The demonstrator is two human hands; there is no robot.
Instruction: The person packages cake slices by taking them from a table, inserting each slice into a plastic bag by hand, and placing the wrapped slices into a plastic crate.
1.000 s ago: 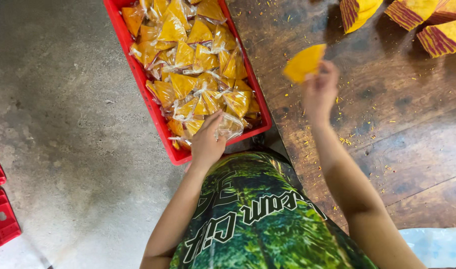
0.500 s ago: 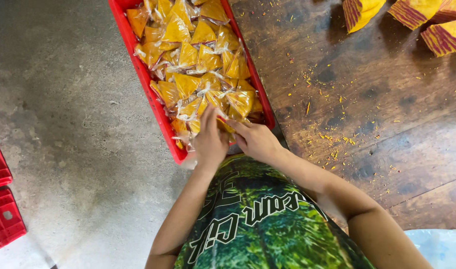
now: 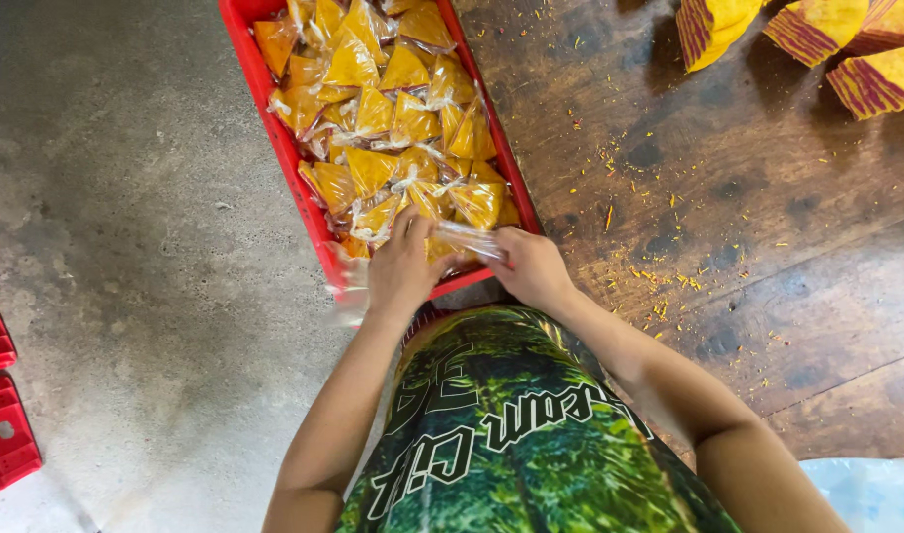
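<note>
Red crate (image 3: 292, 163) sits on bare concrete floor (image 3: 126, 247) with open room to its left, its right wall tight against the dark wooden table (image 3: 768, 257). It is packed with yellow triangular packets (image 3: 373, 114); striped yellow-and-red cones (image 3: 881, 79) lie at the table's far corner. Both hands have come together at the crate's near end: left hand (image 3: 402, 271) curled, right hand (image 3: 533, 268) pinching a clear bag (image 3: 470, 238), yellow packet gone from it.

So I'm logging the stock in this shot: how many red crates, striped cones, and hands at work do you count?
Red crate of yellow pouches: 1
Red crates at the left edge: 2, both cut off by the frame
Yellow-and-red striped cones on the wooden table: 3 at least, partly cropped
Hands, left hand and right hand: 2
Total: 8
</note>
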